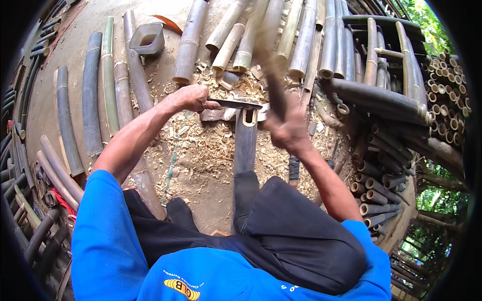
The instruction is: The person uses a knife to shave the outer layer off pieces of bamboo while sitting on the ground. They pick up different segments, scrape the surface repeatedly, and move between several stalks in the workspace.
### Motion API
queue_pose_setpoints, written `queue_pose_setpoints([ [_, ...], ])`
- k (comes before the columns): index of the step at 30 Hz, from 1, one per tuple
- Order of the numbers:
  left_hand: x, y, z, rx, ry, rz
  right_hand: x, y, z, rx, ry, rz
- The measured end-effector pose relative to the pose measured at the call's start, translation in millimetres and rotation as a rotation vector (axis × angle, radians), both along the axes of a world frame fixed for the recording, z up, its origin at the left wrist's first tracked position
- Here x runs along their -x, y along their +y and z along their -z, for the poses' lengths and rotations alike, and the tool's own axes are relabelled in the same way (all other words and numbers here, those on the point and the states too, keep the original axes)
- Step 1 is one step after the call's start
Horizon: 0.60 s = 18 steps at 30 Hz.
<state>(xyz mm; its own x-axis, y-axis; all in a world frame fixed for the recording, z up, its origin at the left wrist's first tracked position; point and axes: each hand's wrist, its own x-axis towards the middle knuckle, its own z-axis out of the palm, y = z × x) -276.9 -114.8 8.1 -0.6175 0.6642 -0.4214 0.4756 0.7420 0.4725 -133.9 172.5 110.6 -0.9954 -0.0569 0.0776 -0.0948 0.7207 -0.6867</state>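
The left hand (193,98) grasps a dark blade (235,104), crosswise at the slotted far end of a dark bamboo length (245,150), near the right end of a low wooden block (213,115); the blurred right hand (289,129) is clenched around a dark stick-like tool (275,93).

Head-worn fisheye view, from eye height, facing steeply down and slightly forward. Nearest the lens, along the lower edge: the shirt (201,271). At arm's reach, above centre: left hand (196,98) and right hand (290,131). Farthest: bamboo (191,42), curving toward the dark, round margin.
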Motion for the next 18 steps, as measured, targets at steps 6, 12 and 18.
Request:
queue_pose_setpoints([
  [6, 1.2, -7.8, 6.0, 0.011, -0.188, -0.018, 57.9, 30.8, -64.0, 0.106, -0.459, -0.178],
  [12, 1.7, 3.2, 3.6, 0.001, -0.263, 0.001, -7.1, -9.9, 2.5, 0.132, -0.170, -0.003],
  [18, 24.8, -21.2, 18.5, 0.097, -0.935, -0.214, 17.9, -0.6, -42.6, 0.278, -0.557, -0.072],
])
